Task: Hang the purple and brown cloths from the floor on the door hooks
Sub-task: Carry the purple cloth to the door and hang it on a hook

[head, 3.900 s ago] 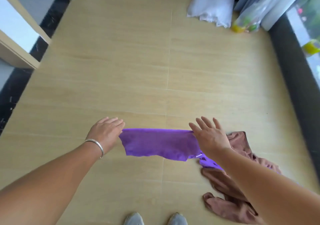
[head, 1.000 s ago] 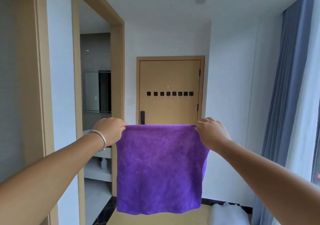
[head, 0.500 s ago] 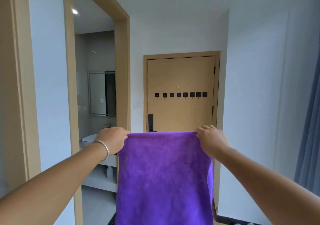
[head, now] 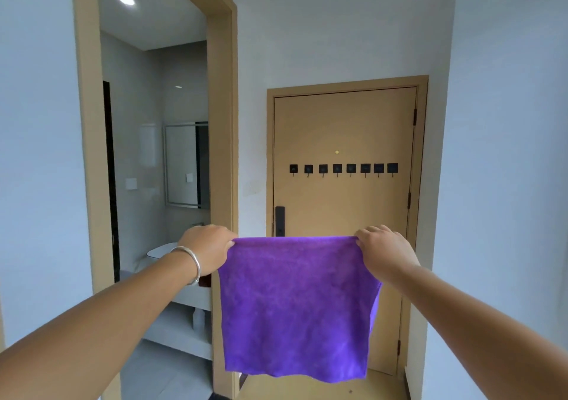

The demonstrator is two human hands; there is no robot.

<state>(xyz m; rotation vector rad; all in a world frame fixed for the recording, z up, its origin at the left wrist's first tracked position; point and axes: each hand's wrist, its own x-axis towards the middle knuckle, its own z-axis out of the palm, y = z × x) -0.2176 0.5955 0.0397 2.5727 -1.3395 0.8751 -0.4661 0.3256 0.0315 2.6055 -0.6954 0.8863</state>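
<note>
The purple cloth (head: 296,307) hangs flat in front of me, held by its two top corners. My left hand (head: 207,250), with a silver bangle at the wrist, pinches the top left corner. My right hand (head: 381,252) pinches the top right corner. Ahead stands a tan door (head: 344,122) with a row of several black hooks (head: 343,169) across its middle, above the cloth's top edge and farther away. The brown cloth is out of view.
A black door handle (head: 279,221) sits at the door's left side. To the left an open doorway (head: 153,169) leads into a bathroom with a mirror and a basin. White walls flank the door on both sides.
Since 3.9 s ago the purple cloth came up off the floor into both hands. Over the last second the door and hooks have grown larger and the cloth sits lower in view.
</note>
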